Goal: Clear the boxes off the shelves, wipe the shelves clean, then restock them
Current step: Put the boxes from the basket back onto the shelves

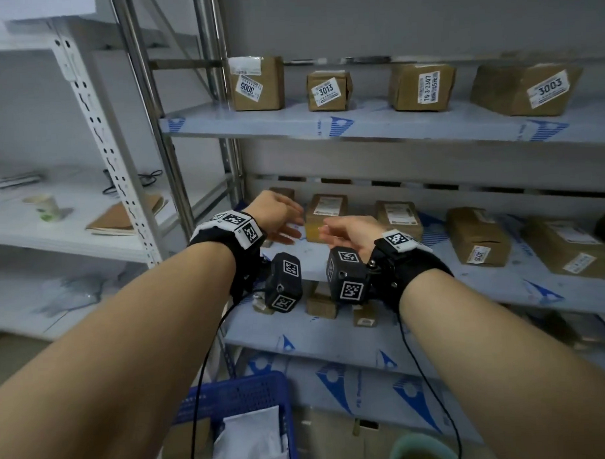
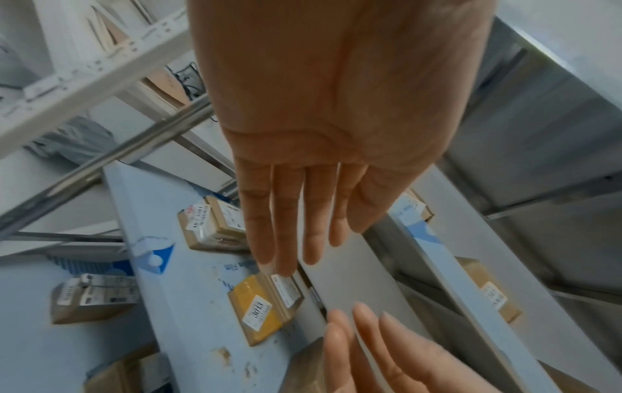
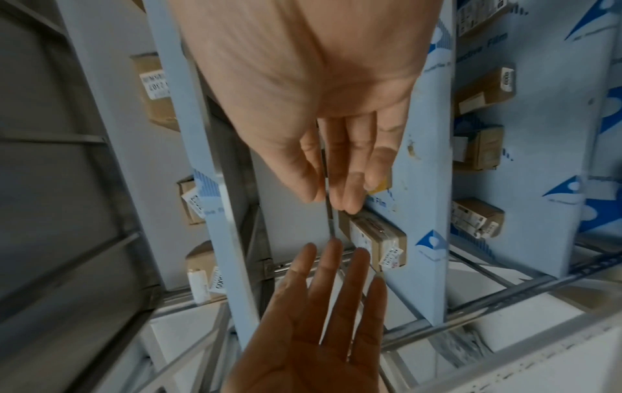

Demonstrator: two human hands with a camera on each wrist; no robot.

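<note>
**A:** What are the two hands doing?

**B:** Both reach toward the middle shelf (image 1: 502,291). The left hand (image 1: 273,216) and the right hand (image 1: 349,233) face each other, palm to palm, with a gap between them. The fingers of both are straight and loose. They hold nothing.

**A:** What sits between them?

**B:** A small box with yellow tape (image 1: 323,218). In the head view it sits at about 12 o'clock from the hands, just past the fingertips. In the left wrist view the same box (image 2: 266,305) lies flat on the shelf, just under the left fingers (image 2: 286,239). I cannot tell if they touch it.

**A:** Are there more boxes on that shelf?

**B:** Yes. At 3 o'clock from the yellow one there is another brown box (image 1: 398,219), then a longer box (image 1: 478,237), then a big flat box (image 1: 569,245). Each has a white label.

**A:** And higher up?

**B:** The top shelf (image 1: 393,125), at 12 o'clock, has four brown boxes in a row, set apart. One label reads 3005 (image 1: 256,83), one 3013 (image 1: 328,91), and the far right one 3003 (image 1: 526,89).

**A:** What is down low?

**B:** At 6 o'clock there is a blue basket (image 1: 241,396) with white paper in it. At 9 o'clock a white rack (image 1: 95,126) holds a paper cup (image 1: 46,207) and a brown notebook (image 1: 129,214).
</note>
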